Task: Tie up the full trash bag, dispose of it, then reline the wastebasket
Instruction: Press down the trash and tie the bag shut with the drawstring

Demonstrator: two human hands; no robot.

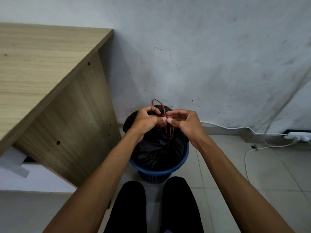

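in the head view, just below both hands: black trash bag (155, 148), bulging full, sitting inside the blue wastebasket (159, 170), mouth gathered shut. between the two hands: red drawstring (164, 111), looped up above the fingertips and running down in two strands to the bag's puckered top. left hand (147, 121) curled and closed, thumb and fingers pinched on the drawstring, knuckles over the bag's far edge. right hand (183, 121) just beside it, thumb tip nearly touching the left thumb, fingers bent and seemingly clamped on the same drawstring, though motion blur hides the exact grip. both forearms reaching in from the lower corners. left of the left hand: light wooden desk (42, 73), side panel angled close to the wastebasket. beyond the hands: scuffed pale wall (202, 47). right of the right hand, well apart: white cable (247, 158) trailing over the grey tiled floor (235, 174). under the forearms, near the wastebasket's front: two dark-trousered legs (178, 199).
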